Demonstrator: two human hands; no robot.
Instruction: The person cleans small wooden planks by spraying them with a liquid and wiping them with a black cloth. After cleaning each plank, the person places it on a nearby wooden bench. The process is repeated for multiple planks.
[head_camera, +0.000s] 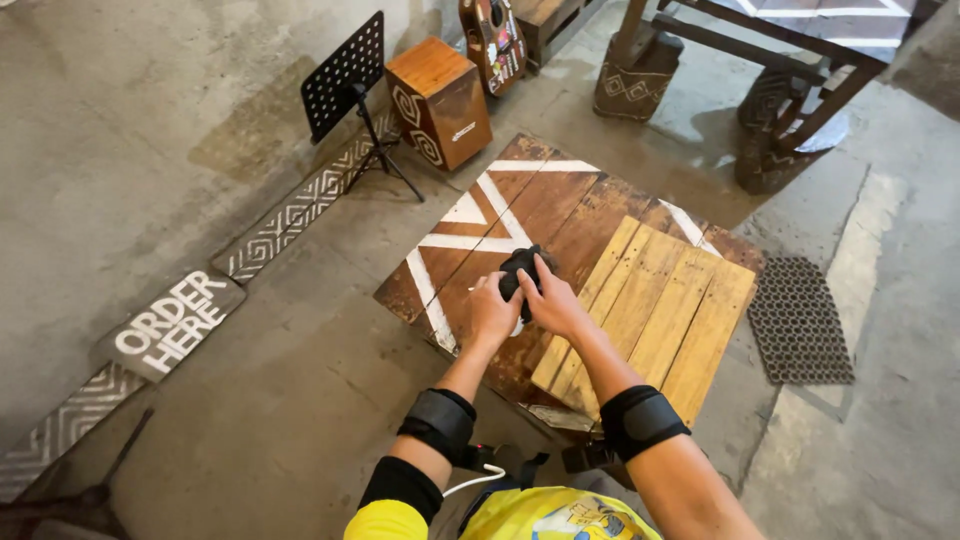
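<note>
Bare left hand (492, 312) and right hand (553, 302). Wide black band around each forearm, near wrist. Left arm: black sleeve cuff near elbow, yellow sleeve above. Right arm bare past band. Yellow garment with blue print at near edge. White cable beside it.
</note>
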